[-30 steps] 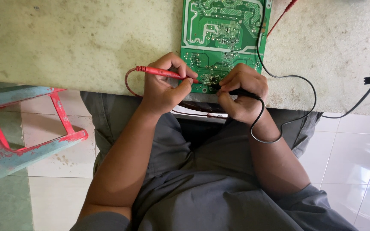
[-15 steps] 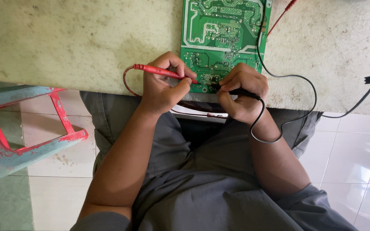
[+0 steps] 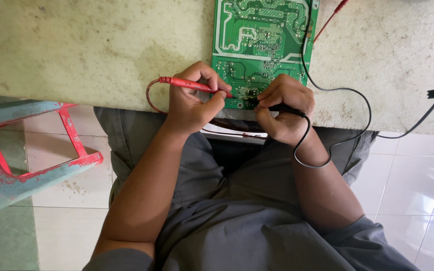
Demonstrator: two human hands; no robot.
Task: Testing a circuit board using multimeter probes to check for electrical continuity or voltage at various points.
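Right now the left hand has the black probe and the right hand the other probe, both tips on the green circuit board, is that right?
Not quite: in the head view the left hand holds the red probe, while the right hand holds the black probe. Both tips do meet the green circuit board.

Left arm: bare forearm runs up from the lower left, elbow bent, wrist straight.
Left hand [image 3: 194,100]: closed in a pen-like pinch on a red probe [image 3: 189,84]; thumb and forefinger meet near its tip, other fingers curled beneath, knuckles up.
Right arm: bare forearm rises from the lower right, slanting inward, wrist slightly bent.
Right hand [image 3: 283,108]: curled in a loose fist around a black probe [image 3: 277,107], fingertips pointing left, thumb tucked on top.
Spacing: the two hands sit close together, fingertips near but apart.
Sleeves: grey, ending above the elbows.
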